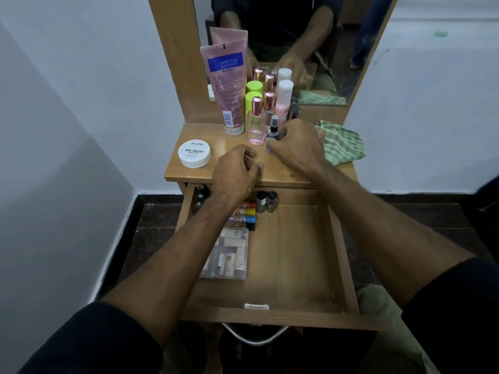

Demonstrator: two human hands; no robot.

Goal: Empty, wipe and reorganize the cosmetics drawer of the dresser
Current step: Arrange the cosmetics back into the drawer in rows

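Small wooden dresser (297,172) set against a pale wall (81,90), mirror (324,49) rising at the back, dark tiled floor (151,228) below. On the bench top: white nail polish tub (194,153) at left, tall pink tube (226,87) leaning on the mirror frame, cluster of bottles (267,109) mid-back, green checked cloth (343,144) at right.

Drawer (291,255) pulled fully out toward the viewer, metal handle (255,337) at its front edge. Inside, along the left: clear box (229,255) of small items, coloured tubes (247,211) behind it, two small bottles (267,201) at the back, dark round caps (201,195) in the far left corner. Right half showing bare wood.

Left hand (237,171) hovering over the bench's front edge, fingers loosely curled, grip holding nothing. Right hand (294,147) on the bench beside the bottles, fingers curled over something small and bluish; motion blur there, so cannot tell whether the grip is closed on it.

Labels inside the clear box too small to read. Left arm hiding part of the coloured tubes. Mirror cut off at the top.
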